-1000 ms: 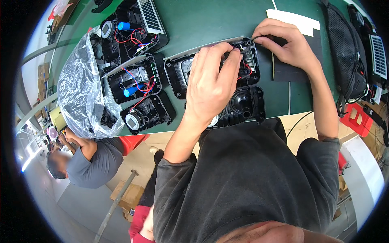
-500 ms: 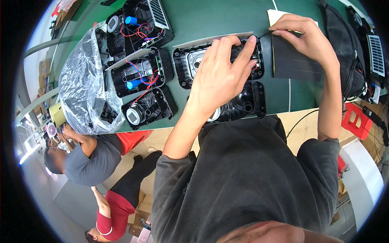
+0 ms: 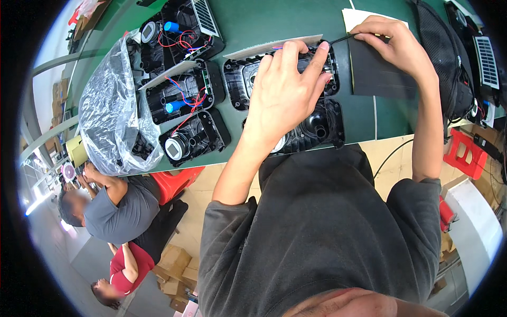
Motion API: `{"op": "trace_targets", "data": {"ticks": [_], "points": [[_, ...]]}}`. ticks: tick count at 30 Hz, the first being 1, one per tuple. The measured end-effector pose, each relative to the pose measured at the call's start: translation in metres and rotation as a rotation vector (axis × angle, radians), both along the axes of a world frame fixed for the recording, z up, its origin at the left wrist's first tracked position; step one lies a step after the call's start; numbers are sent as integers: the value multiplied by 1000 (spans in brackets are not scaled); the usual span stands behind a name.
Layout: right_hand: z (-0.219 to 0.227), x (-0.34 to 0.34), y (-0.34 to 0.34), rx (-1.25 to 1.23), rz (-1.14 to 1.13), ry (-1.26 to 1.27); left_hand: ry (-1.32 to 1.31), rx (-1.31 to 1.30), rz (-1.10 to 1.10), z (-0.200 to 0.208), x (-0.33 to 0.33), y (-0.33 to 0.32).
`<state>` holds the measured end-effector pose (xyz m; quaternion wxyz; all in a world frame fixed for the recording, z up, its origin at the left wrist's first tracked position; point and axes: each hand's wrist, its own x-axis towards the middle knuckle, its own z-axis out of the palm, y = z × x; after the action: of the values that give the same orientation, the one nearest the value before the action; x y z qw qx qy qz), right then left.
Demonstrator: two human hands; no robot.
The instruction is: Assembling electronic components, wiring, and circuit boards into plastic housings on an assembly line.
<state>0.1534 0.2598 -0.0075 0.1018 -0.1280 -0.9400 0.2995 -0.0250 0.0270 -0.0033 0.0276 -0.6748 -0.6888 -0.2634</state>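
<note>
My left hand lies over an open black plastic housing, its fingers spread. The index fingertip presses at the far right corner, the thumb rests inside the right edge, and the hand hides much of the interior. From that corner a thin black strip, perhaps a cord, runs to my right hand, which is closed in a pinch on it. A grey panel stands along the housing's far edge. Nearer me is a second black shell, partly under my left forearm.
Left are several black housings with red and blue wires, beside a clear plastic bag. A black sheet on white paper lies under my right hand, near a black mesh bag. Two people sit or stand at left.
More of the black strip shows between my hands. My left hand keeps its place over the housing. The view has shifted slightly, and the person in red at lower left has changed posture.
</note>
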Motion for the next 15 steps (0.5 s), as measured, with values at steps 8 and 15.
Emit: {"op": "trace_targets", "data": {"ticks": [8, 15], "points": [[11, 15, 10, 313, -134, -152, -13, -81, -36, 11, -3, -10], [-12, 35, -10, 177, -229, 238, 32, -210, -89, 36, -43, -106]]}}
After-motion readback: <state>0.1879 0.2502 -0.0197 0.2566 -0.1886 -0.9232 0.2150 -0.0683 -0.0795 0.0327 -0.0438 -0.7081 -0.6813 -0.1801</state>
